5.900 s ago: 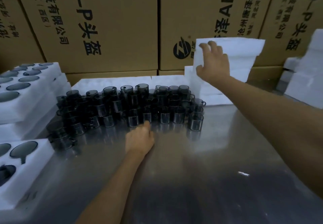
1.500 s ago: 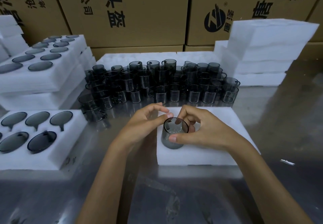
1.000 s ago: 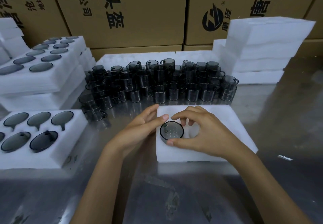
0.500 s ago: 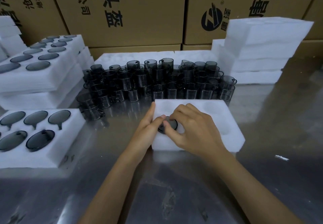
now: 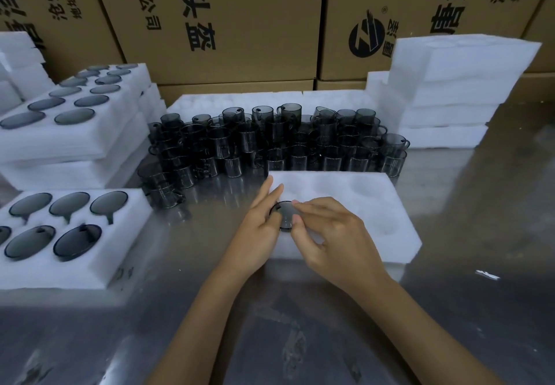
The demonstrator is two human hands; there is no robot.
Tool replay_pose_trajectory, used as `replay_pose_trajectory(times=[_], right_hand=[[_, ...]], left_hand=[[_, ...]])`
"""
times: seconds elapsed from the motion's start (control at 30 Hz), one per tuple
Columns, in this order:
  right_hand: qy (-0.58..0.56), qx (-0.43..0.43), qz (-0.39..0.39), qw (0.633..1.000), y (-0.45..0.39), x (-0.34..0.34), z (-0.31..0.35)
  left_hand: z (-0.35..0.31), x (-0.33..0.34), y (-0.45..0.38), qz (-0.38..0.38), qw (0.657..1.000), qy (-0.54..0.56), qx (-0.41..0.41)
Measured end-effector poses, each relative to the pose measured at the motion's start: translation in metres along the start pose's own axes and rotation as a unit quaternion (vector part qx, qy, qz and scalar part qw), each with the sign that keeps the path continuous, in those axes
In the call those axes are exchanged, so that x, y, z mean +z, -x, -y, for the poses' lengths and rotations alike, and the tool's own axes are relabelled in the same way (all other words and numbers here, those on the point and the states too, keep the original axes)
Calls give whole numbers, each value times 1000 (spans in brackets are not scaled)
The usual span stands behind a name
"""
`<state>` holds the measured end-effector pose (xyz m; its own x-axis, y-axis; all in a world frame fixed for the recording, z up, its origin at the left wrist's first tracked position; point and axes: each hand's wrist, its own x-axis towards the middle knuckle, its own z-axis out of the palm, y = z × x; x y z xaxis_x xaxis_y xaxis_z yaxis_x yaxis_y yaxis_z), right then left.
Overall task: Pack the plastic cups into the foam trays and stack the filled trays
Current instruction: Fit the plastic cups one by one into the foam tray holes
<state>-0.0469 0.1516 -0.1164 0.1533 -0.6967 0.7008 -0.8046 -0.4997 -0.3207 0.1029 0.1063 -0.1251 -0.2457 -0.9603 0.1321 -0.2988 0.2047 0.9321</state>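
A white foam tray [image 5: 369, 204] lies on the metal table in front of me. One smoky grey plastic cup [image 5: 284, 216] sits sunk in its near-left pocket; the other pockets I can see are bare. My right hand [image 5: 333, 240] pinches the cup's rim with curled thumb and forefinger. My left hand [image 5: 258, 233] rests with straight fingers against the cup's left side and the tray's edge. Behind the tray, several loose cups [image 5: 285, 141] stand in a dense cluster, some stacked.
A tray filled with cups [image 5: 129, 234] lies at the near left, with a stack of filled trays [image 5: 75, 150] behind it. Bare foam trays [image 5: 456, 84] are piled at the back right. Cardboard boxes [image 5: 240, 24] wall the far side. A small white scrap [image 5: 488, 274] lies on the right.
My right hand lowered the cup from above the tray into the near-left pocket, where it now sits flush. My left hand stayed at the tray's left edge.
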Motion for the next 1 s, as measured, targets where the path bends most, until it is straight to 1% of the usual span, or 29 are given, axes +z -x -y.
replay_pose_trajectory(times=[0.1, 0.2, 0.27, 0.33, 0.4, 0.47, 0.5, 0.57, 0.6, 0.63, 0.7, 0.77, 0.9, 1.0], right_hand=[[-46, 5, -9, 999, 0, -4, 1], [-40, 13, -23, 999, -4, -8, 3], [-16, 23, -73, 997, -10, -16, -6], [11, 60, -131, 990, -16, -28, -23], [30, 136, -165, 976, -19, -41, -44], [9, 237, -160, 958, -20, -50, -69], [-16, 289, -153, 945, -19, -51, -81], [-109, 394, -149, 900, -17, -55, -99], [-148, 435, -157, 874, -17, -55, -104], [-167, 462, -156, 857, -16, -54, -107], [-173, 479, -134, 850, -14, -50, -109], [-187, 481, -125, 847, -13, -45, -109], [-216, 505, -120, 827, -11, -43, -117], [-223, 506, -120, 824, -10, -41, -118]], left_hand=[[-2, -1, 2, -31, 999, 1, 5], [-6, -5, 1, -67, 998, -1, 17], [-8, -9, -2, -91, 995, 33, 3], [-7, -15, -4, -111, 992, 49, -16], [-7, -21, -10, -135, 991, 22, -12], [-12, -26, -25, -149, 988, -46, -5], [-17, -28, -36, -143, 986, -88, -2], [-27, -27, -63, -119, 981, -155, 2], [-31, -24, -76, -104, 978, -181, 2], [-33, -21, -88, -88, 974, -209, 1], [-31, -15, -108, -56, 963, -264, -14], [-26, -12, -120, -42, 951, -306, -27], [-22, -10, -125, -89, 946, -308, -51], [-25, -11, -120, -100, 941, -317, -62]])
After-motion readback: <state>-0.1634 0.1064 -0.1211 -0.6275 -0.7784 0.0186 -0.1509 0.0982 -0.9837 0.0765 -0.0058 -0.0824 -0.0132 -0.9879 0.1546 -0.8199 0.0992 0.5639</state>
